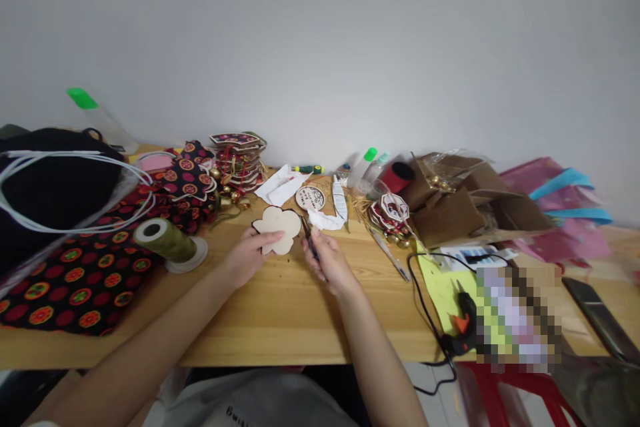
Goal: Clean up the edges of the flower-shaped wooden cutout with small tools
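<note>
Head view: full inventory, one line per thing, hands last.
wooden flower cutout: 1, pale, centre of table, under left fingers
thin dark tool: 1, black, in right hand
thread spool: 1, olive, left of centre
patterned fabric: 1, black with red circles, left
stacked ornaments: 1 pile, dark red, rear
round disc: 1, pale, rear centre
cardboard boxes: several, brown, right
glue gun: 1, black and orange, front right
left hand: 1, on cutout
right hand: 1, gripping tool

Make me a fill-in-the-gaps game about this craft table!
1. The left hand holds a flower-shaped piece made of ____.
2. The right hand holds a thin dark ____ beside that piece.
3. The spool of thread is olive ____.
4. The glue gun lies on a ____ sheet.

Missing words: wood; tool; green; yellow
</note>
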The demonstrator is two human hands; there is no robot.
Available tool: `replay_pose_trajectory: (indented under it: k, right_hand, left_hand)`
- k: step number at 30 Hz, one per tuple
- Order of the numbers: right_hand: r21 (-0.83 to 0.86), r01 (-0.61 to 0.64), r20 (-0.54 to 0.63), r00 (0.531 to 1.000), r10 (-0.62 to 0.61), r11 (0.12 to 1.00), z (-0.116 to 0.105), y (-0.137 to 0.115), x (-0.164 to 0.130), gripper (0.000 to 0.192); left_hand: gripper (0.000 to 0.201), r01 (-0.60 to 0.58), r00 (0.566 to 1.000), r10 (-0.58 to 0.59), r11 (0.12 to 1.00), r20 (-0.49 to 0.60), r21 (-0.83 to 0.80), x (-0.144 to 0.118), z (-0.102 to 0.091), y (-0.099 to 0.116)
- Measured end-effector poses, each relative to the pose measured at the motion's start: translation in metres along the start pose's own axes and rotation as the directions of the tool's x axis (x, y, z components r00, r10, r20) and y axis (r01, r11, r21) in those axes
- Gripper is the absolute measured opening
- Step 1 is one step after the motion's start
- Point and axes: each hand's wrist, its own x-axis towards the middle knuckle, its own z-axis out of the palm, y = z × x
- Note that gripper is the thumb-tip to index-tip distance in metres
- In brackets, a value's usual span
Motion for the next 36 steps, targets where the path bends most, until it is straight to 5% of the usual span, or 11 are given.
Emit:
replay_pose_trajectory:
  k: [36]
  right_hand:
    - [0.003, 0.014, 0.021, 1.000, -0.014, 1.000, 0.0000, 0.0022, -0.0011, 0.052]
  left_hand:
    - [0.027, -0.010, 0.999, 0.009, 1.000, 0.035, 0.027, 0.0000, -0.0009, -0.0019]
